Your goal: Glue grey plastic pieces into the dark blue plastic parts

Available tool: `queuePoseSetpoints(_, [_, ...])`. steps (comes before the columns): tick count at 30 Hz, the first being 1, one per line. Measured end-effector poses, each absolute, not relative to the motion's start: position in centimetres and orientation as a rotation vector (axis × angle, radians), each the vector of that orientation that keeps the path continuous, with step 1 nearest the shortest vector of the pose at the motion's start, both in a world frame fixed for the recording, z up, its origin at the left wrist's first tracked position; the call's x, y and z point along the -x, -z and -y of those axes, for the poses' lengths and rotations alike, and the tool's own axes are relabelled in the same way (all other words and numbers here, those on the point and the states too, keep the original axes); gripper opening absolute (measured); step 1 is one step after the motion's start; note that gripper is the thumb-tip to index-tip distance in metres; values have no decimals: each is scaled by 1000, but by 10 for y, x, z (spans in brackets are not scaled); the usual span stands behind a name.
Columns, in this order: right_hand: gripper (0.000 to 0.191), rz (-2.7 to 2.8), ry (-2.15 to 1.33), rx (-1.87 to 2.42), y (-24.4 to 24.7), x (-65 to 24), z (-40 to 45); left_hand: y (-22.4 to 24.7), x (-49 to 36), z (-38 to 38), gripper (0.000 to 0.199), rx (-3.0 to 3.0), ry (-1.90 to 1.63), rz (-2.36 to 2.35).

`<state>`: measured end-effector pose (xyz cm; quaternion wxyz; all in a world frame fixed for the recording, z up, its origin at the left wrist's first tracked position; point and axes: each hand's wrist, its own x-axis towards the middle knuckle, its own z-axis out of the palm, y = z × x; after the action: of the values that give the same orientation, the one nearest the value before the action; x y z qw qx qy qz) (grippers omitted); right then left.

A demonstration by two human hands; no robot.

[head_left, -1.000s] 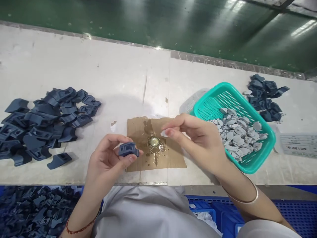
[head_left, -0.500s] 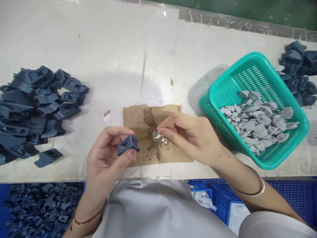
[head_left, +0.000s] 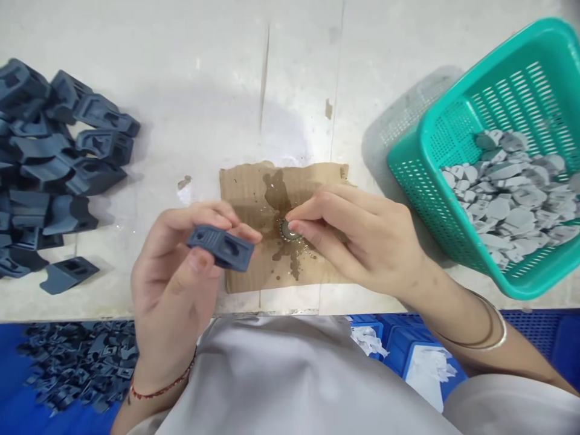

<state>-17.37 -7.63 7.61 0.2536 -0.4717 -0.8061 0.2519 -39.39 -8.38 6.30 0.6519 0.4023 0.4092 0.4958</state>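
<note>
My left hand (head_left: 174, 275) grips a small dark blue-grey plastic block (head_left: 222, 246) between thumb and fingers. The block has an oval hole and ridges on the face turned up. My right hand (head_left: 362, 238) is closed in a pinch, its fingertips at the edge of a small round metal bottle cap (head_left: 290, 229) that looks wet inside. Whatever sits between those fingertips is hidden. Under the cap lies a piece of brown cardboard (head_left: 244, 187) with dark wet stains.
A heap of similar blue-grey blocks (head_left: 40, 151) covers the table's left side. On the right stands a green plastic basket (head_left: 417, 163) holding many light grey pieces (head_left: 516, 199). Below the table edge are more dark parts (head_left: 86, 362) and blue crates (head_left: 408, 344) with white material.
The block has been turned in my left hand, so its long holed face now shows. My right hand stays at the cap. The whole view has shifted closer.
</note>
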Motion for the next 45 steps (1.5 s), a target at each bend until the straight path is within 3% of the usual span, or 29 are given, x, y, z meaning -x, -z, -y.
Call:
queuePoseSetpoints(4, [16, 2236, -641, 1304, -75, 173, 76, -69, 391, 88, 17, -827, -1008, -854])
queuePoseSetpoints(16, [20, 2234, -697, 1381, -77, 174, 76, -80, 382, 93, 13, -1002, -848, -1205])
queuePoseSetpoints(29, [22, 2176, -756, 1428, -76, 177, 77, -66, 393, 101, 7, -1255, -805, -1035])
queuePoseSetpoints(45, [13, 1316, -1411, 1378, -93, 184, 81, -65, 386, 95, 7, -1783, -635, -1017])
